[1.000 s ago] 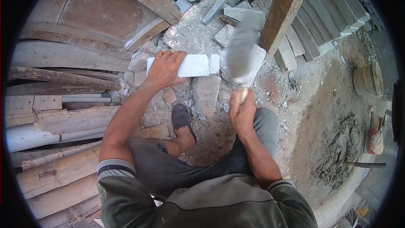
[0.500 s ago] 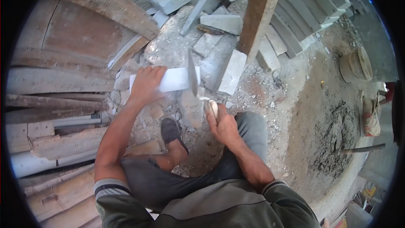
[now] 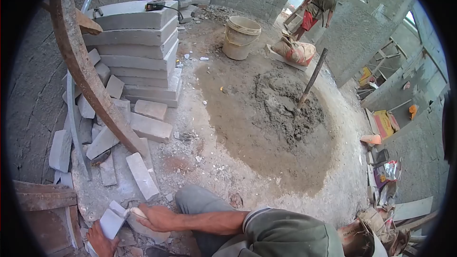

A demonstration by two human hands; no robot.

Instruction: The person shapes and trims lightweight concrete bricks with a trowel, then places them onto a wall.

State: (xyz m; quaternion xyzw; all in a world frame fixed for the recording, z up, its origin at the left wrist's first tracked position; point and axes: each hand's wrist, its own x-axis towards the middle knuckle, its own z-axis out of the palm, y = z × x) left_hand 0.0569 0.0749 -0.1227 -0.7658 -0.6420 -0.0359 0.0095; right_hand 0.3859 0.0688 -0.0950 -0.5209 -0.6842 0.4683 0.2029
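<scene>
At the lower left, my left hand (image 3: 101,242) grips a pale lightweight block (image 3: 112,223), its fingers spread over the near end. My right hand (image 3: 158,218) is closed around the light handle of a trowel (image 3: 138,212), right beside the block. The trowel's blade is hard to make out against the block's pale far end. Close in front of both hands, another block (image 3: 143,176) lies tilted on the rubble.
A wooden post (image 3: 88,78) leans across scattered blocks, with stacked large blocks (image 3: 138,62) behind. Wet mortar (image 3: 290,104) with a stick (image 3: 313,78) in it spreads over the floor. Beyond are a bucket (image 3: 242,38), a sack (image 3: 294,50) and a standing person (image 3: 320,7).
My view has swung right and up, so the hands now appear at lower left. The mortar, bucket and another person show more fully. Block and trowel are still held.
</scene>
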